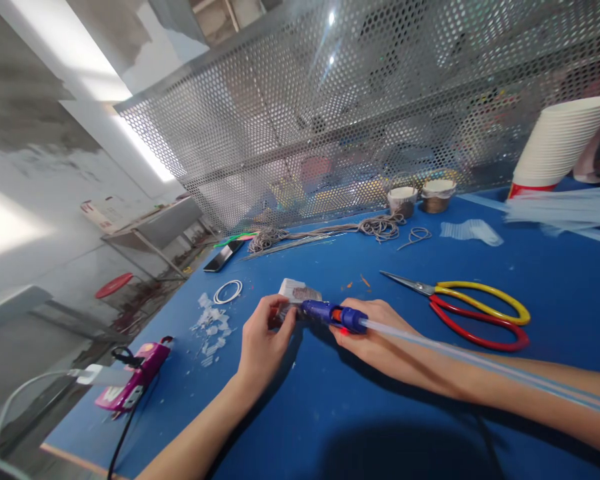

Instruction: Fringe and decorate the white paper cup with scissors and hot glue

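Observation:
My right hand is closed around a blue hot glue gun, and a long translucent glue stick runs out of its back over my forearm. Pinched between the thumb and fingers of my left hand is a small white piece with a grey-brown patch. The glue gun's front end is close to this piece; whether they touch is hidden. To the right of my right hand lie scissors with one yellow and one red handle, their blades slightly apart.
On the blue table are a white ring, glue scraps, a phone, grey cord and two cord-wrapped cups. Stacked paper cups stand far right. A purple power strip sits left. Perforated metal panel behind.

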Demonstrator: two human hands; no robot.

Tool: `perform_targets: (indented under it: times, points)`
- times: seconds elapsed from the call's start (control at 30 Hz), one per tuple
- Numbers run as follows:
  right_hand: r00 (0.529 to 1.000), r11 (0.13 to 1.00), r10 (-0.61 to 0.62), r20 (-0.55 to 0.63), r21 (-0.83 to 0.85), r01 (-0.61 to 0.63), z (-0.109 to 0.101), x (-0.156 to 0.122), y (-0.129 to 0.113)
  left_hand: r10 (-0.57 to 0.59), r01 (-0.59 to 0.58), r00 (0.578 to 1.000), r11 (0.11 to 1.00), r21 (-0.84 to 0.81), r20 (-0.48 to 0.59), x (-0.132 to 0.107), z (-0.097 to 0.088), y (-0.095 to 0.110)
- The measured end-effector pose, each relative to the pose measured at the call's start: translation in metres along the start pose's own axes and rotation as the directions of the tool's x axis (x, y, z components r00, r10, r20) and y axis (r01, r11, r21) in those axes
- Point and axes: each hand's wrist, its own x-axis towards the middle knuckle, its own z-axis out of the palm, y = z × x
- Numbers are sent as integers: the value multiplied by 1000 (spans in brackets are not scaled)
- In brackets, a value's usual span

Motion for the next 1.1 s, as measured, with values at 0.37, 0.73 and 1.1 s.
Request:
perform_targets:
  times: [0.37,0.73,1.1]
  points:
    - [999,1000,-28,-27,-13,28,0,2,0,20,-20,1000,1000,22,-5,1,0,2]
    - [1000,1000,2,-28,4,-2,-3,0,-1,74,-74,997,997,32,3,0,-1,-3]
    - [998,978,36,-52,208,-25,-10,-5,1,96,-96,995,995,19,22,-1,-1,-3]
